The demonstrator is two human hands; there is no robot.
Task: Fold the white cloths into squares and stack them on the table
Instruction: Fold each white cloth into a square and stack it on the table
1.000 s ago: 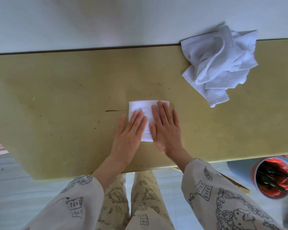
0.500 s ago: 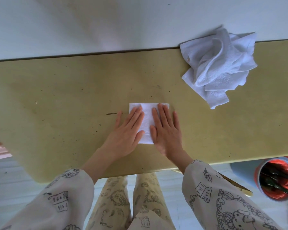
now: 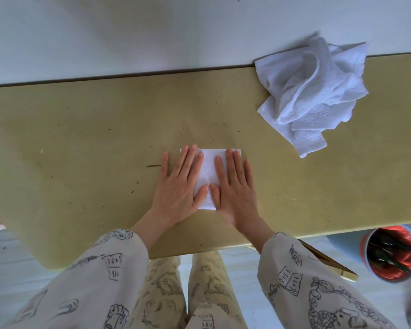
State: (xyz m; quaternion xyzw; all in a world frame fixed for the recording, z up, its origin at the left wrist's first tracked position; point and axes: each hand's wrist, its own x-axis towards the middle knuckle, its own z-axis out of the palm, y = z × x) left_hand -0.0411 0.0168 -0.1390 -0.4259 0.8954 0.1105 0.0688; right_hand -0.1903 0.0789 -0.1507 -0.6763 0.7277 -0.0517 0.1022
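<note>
A small white cloth [image 3: 209, 172], folded into a square, lies flat in the middle of the yellow table [image 3: 81, 138]. My left hand [image 3: 179, 186] presses on its left half with straight fingers. My right hand [image 3: 234, 188] lies flat on its right half, fingers straight as well. Only a strip of the cloth shows between the two hands. A crumpled heap of white cloths [image 3: 316, 91] sits at the table's far right, against the wall.
A white wall [image 3: 152, 32] runs along the table's far edge. Below the table's near right corner stands a red-lined bin [image 3: 389, 254] on the floor. The table's near edge is just in front of my legs.
My left hand has slid forward and to the left over the folded cloth, so its fingertips reach the far edge. My right hand has stayed flat on the right half.
</note>
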